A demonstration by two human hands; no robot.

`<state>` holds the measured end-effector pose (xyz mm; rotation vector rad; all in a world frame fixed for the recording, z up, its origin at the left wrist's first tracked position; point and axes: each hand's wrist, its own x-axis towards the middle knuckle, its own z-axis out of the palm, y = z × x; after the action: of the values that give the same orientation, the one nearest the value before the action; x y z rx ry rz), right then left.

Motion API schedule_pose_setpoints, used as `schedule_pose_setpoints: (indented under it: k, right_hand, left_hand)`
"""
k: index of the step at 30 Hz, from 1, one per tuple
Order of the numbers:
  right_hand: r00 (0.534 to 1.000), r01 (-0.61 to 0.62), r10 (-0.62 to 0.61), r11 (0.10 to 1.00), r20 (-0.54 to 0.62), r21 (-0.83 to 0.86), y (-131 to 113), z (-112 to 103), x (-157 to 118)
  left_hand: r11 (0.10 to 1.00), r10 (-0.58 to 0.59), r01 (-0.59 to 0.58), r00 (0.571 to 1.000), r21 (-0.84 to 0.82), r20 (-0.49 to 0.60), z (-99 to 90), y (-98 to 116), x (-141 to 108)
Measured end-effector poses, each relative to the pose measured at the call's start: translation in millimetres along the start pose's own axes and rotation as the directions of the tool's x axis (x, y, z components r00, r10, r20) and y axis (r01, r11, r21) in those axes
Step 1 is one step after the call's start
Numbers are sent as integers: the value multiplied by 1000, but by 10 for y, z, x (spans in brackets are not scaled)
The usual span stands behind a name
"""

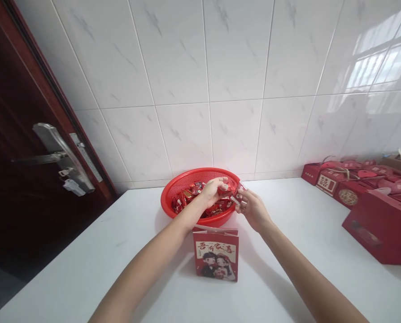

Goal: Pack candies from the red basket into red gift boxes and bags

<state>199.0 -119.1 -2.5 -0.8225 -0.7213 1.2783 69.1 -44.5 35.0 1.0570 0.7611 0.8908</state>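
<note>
A red plastic basket (168,202) holds many small red-wrapped sweets (183,199). Over its right half, my left hand (214,190) has its fingers curled around red-wrapped sweets. My right hand (250,206) is at the basket's right rim, its fingers closed on patterned red and white wrapped sweets (235,200). The two hands are close together. In front of the basket, a red gift box (216,258) with a cartoon couple stands upright on the white table (146,273), its top open.
Several red gift boxes (346,193) are grouped at the right, with a larger red box (382,226) nearest. Behind the table is a white tiled wall (237,134). A dark door (28,188) with a metal handle and keys is at the left.
</note>
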Motion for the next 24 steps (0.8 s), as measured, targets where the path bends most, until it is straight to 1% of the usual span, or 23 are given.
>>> schedule_pose_setpoints:
  k: [3,7,10,13,16,19,22,24]
  right_hand:
    - [1000,5,-5,1000,-7,4,-112,39,113]
    - [998,39,-38,999,-43,28,-223,101,252]
    - [998,46,-43,998,-51,49,-192,171,311]
    - [998,46,-44,997,-38,67,-115,244,325]
    - [998,59,-56,994,-33,94,-64,276,323]
    - [998,63,-59,991,-33,120,-54,254,339]
    - [999,43,-40,986,-27,158,-58,210,381]
    - [999,32,-28,980,-24,194,-55,187,414]
  left_hand:
    - [996,74,-77,996,-48,-51,-3,-40,7]
    - [977,172,-185,978,-109,-114,-11,-37,51]
    - [961,229,-245,965,-125,-131,-30,-26,67]
    - [958,261,-270,960,-98,-99,-39,-37,49]
    - [960,277,-278,960,-24,-42,-39,-53,24]
    - [951,300,-299,954,84,3,-84,-17,55]
    - [916,340,-335,940,220,13,-217,78,174]
    - [872,351,-339,936,354,33,-332,133,273]
